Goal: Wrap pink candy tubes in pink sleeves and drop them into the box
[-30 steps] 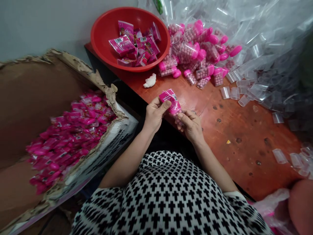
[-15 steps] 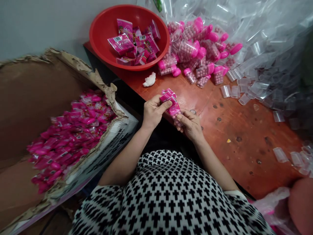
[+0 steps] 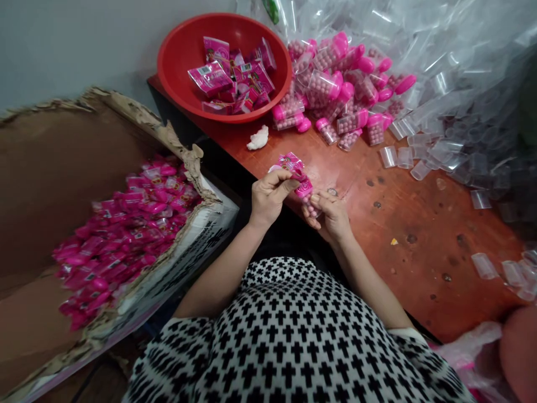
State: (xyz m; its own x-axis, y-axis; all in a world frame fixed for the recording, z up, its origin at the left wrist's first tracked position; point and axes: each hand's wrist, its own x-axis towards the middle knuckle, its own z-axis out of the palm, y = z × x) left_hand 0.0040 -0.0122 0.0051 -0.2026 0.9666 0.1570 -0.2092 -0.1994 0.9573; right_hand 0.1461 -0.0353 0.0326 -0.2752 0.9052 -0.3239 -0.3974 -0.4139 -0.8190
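My left hand (image 3: 267,200) pinches a pink printed plastic wrapper (image 3: 304,188) between thumb and fingers. The wrapper covers the far part of a clear bottle of pink candy balls (image 3: 309,209). My right hand (image 3: 333,217) is closed around the near part of that bottle, where the balls show through. Both hands are above the near edge of the red-brown table (image 3: 369,263). The wrapper's far end sticks up past my left fingers, and a lighter pink bit shows beside them. My left fingers hide some of the wrapper.
A red bowl (image 3: 168,73) holds several pink wrapped packs. Right of it lie bottles of pink balls with pink caps (image 3: 323,84) and many clear empty tubes (image 3: 444,148). A torn cardboard box (image 3: 50,145) at left holds many wrapped bottles (image 3: 126,224). A white lump (image 3: 258,137) lies near the bowl.
My left thumb and fingers have shifted their pinch on the wrapper and now cover more of its middle. Both hands appear slightly further right. The right hand still holds the bottle.
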